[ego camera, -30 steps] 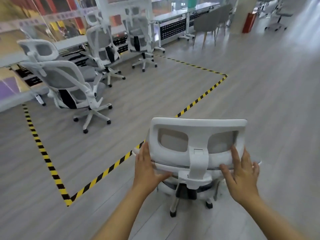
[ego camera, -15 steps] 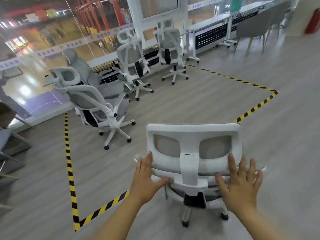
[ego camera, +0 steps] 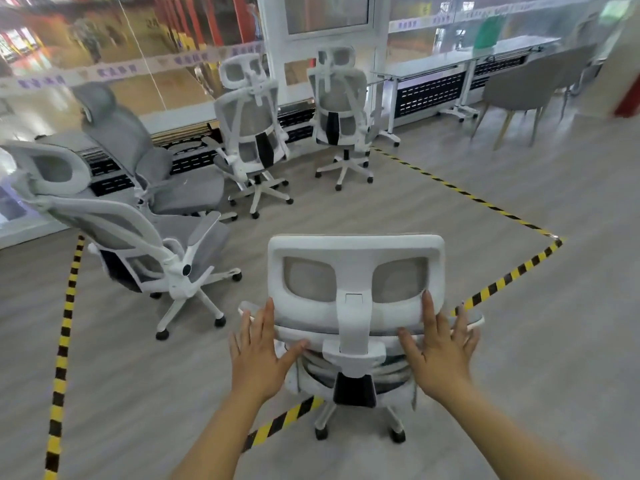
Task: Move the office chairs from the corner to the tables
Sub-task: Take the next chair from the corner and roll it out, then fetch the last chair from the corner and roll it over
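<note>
A white office chair (ego camera: 356,271) with a grey mesh headrest stands right in front of me, its back toward me, its wheels over the striped floor tape. My left hand (ego camera: 258,348) has its fingers spread, with the thumb touching the lower left edge of the headrest frame. My right hand (ego camera: 440,348) is spread too, its fingers lying against the lower right edge. Neither hand curls round the frame. Several more office chairs stand inside the taped area: a tilted white one (ego camera: 114,230) at the left, a grey one (ego camera: 138,147), and two white ones (ego camera: 252,129) (ego camera: 341,109) by the window.
Yellow-and-black tape (ego camera: 498,282) marks a square zone on the wooden floor. A long white table (ego camera: 460,57) runs along the glass wall at the back right, with grey dining chairs (ego camera: 519,88) beside it. Open floor lies to the right.
The view has swung left and the chair has rolled with me across the tape line. Both hands have opened out, their fingers spreading off the headrest frame.
</note>
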The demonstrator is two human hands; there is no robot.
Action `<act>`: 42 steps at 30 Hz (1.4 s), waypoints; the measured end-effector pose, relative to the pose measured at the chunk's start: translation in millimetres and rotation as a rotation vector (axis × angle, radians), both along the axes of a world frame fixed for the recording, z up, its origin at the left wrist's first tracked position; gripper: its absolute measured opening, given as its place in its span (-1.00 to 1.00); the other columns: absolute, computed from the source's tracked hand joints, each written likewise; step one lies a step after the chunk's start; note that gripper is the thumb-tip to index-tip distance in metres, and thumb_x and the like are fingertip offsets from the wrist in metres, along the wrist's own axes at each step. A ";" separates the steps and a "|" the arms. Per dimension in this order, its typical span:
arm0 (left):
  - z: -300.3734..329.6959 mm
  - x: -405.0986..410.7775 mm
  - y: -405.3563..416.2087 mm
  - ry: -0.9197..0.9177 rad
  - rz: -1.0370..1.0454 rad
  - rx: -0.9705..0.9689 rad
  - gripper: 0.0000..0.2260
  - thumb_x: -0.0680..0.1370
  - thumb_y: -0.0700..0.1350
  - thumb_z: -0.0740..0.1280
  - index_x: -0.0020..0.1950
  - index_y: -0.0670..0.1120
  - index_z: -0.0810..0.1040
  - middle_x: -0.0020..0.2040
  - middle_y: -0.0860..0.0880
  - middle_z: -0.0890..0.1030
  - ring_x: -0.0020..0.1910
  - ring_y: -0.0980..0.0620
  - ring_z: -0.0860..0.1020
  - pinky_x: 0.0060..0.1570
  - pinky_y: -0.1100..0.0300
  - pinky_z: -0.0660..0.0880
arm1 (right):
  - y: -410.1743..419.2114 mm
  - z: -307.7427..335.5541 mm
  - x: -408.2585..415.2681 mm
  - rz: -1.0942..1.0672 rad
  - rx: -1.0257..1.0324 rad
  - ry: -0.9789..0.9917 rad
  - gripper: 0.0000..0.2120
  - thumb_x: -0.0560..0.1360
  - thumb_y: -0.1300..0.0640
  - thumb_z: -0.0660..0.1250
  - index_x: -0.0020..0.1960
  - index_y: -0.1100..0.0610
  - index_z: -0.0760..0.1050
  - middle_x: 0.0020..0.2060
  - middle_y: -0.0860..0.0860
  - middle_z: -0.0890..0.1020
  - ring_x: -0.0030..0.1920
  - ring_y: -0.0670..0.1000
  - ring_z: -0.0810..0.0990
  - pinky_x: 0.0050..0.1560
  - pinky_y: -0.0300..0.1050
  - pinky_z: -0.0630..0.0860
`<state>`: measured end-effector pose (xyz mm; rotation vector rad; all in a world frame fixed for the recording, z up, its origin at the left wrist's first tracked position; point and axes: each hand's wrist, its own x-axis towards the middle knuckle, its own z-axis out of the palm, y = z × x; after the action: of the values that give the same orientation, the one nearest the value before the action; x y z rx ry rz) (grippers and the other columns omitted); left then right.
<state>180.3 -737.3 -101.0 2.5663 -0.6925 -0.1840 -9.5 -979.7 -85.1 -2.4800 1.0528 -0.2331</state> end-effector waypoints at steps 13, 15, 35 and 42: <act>37.8 138.2 -194.5 0.285 0.110 -0.090 -0.34 0.54 0.00 0.34 0.58 0.05 0.12 0.59 -0.06 0.05 0.51 -0.19 0.18 0.43 -0.11 0.21 | -143.2 67.8 106.6 0.180 0.645 -0.034 -0.46 0.58 -0.13 0.26 0.50 -0.30 0.17 0.38 -0.08 0.46 0.42 -0.04 0.38 0.37 -0.03 0.38; 28.6 107.4 -216.9 0.427 0.020 -0.059 -0.37 0.54 0.01 0.36 0.56 0.04 0.19 0.58 -0.07 0.08 0.50 -0.15 0.21 0.42 -0.06 0.26 | -151.1 58.8 76.9 0.109 0.656 -0.028 -0.49 0.57 -0.13 0.28 0.47 -0.30 0.22 0.35 -0.11 0.47 0.40 -0.03 0.40 0.36 -0.02 0.39; 64.8 -252.8 -431.1 0.594 -0.995 0.127 -0.48 0.53 0.18 0.33 0.47 0.21 0.28 0.43 0.21 0.29 0.41 0.16 0.28 0.40 0.12 0.28 | -194.4 35.9 -267.2 -0.862 0.385 -0.472 -0.47 0.54 -0.14 0.31 0.48 -0.09 0.33 0.45 -0.12 0.38 0.46 -0.08 0.32 0.45 -0.11 0.26; 69.8 -392.2 -462.7 0.444 -1.534 0.280 -0.50 0.55 0.19 0.31 0.46 0.22 0.29 0.48 0.13 0.30 0.42 0.09 0.32 0.33 0.17 0.28 | -114.8 34.5 -383.3 -1.379 0.264 -0.625 -0.46 0.55 -0.17 0.28 0.49 -0.09 0.30 0.47 -0.13 0.34 0.47 -0.07 0.29 0.43 -0.14 0.23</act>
<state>-211.9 -1200.1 -31.2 1.4859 -2.3168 -1.2963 -392.8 -1094.6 -50.6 -0.9393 2.0529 -1.0619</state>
